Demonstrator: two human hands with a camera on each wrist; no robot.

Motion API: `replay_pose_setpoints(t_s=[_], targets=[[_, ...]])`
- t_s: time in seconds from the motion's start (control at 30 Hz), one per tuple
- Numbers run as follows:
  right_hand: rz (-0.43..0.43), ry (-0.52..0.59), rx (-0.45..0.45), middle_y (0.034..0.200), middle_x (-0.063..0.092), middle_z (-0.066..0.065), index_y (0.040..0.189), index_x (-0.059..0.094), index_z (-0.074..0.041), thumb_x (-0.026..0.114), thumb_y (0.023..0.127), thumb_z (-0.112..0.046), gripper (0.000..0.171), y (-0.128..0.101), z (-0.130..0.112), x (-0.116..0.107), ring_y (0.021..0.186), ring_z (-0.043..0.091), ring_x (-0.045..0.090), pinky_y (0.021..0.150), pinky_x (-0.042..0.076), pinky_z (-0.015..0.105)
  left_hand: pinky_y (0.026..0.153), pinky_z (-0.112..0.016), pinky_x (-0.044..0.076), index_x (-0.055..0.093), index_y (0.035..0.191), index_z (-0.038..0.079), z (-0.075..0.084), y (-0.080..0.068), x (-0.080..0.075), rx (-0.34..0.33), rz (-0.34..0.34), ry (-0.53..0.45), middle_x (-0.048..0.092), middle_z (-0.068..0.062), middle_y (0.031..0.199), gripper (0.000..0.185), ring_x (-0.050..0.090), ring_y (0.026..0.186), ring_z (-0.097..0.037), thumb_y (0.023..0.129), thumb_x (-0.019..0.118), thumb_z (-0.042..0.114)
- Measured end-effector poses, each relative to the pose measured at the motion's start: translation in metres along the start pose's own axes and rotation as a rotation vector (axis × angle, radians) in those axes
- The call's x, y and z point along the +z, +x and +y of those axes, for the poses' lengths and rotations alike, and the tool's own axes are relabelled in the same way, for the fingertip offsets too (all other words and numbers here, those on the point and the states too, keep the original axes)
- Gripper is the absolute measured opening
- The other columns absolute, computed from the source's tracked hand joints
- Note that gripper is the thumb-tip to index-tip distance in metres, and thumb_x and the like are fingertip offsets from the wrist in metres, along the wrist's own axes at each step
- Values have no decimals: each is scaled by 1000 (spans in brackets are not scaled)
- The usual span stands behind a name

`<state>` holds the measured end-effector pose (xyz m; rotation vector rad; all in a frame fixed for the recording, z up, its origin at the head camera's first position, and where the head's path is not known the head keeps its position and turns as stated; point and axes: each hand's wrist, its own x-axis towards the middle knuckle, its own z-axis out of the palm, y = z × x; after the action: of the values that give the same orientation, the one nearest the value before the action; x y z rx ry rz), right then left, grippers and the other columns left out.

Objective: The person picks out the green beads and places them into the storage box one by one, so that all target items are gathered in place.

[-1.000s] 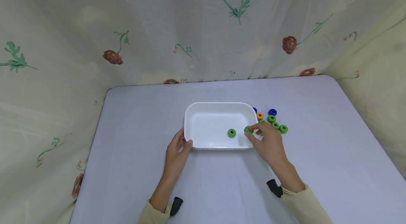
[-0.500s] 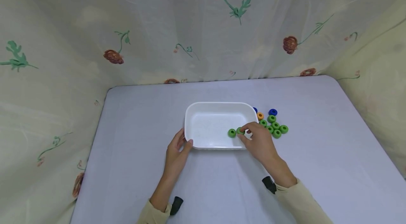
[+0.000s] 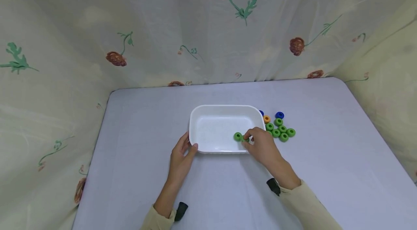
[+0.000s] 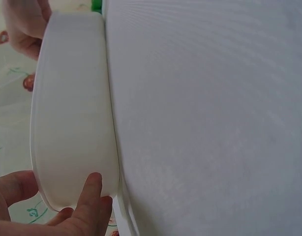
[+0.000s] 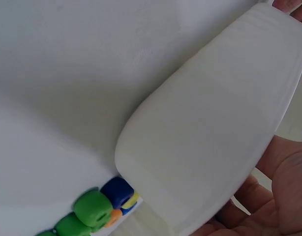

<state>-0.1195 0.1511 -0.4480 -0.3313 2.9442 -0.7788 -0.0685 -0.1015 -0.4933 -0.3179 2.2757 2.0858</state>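
Item: white tray, shallow, rounded corners, set mid-surface on a pale lilac surface.

Contents: one green ring lying flat on the tray floor toward its right near corner. A second green ring sits just beside it, under the fingertips of the right hand.

Right hand: reaches over the tray's near right rim, thumb and fingers curled about the second ring. It appears to be pinching it, though the fingers hide most of the ring, so whether the ring already rests on the tray floor cannot be told.

Left hand: thumb and fingers grip the tray's near left corner, steadying it; the left wrist view shows fingertips against the tray wall.

Loose stock: cluster of green rings on the surface just right of the tray, with an orange ring and a blue ring behind them.

Step in hand, as judged: placing a green ring in the tray. The next move calls for parting the fingers, then reaching right to the cluster.

Surround: floral curtain.
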Motion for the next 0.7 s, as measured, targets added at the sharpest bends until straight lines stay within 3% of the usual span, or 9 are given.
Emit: replay_pose_setpoints(t_s=[0.23,0.5,0.7], targets=[[-91,-56,28,87,68,12,86,72,-3,77,83,-4,6,9,-2,-2,76,21,57,66,51,32,113,-42,49,38,154,9,-1,1,0,-5,7,13,45,-13,157,60,47,143,-30,100,61,20],[-134,-43,57,84,67,9,85,71,-4,78,81,-3,7,14,2,2,72,18,55,61,45,26,113,-42,49,39,153,8,1,0,0,-25,14,14,47,-13,155,60,49,142,-29,99,62,18],[-159,-50,69,88,69,11,86,71,-4,77,82,-3,7,19,3,4,76,20,57,66,50,31,113,-42,48,38,153,7,0,1,-1,-19,11,6,47,-14,154,60,48,142,-29,99,62,17]])
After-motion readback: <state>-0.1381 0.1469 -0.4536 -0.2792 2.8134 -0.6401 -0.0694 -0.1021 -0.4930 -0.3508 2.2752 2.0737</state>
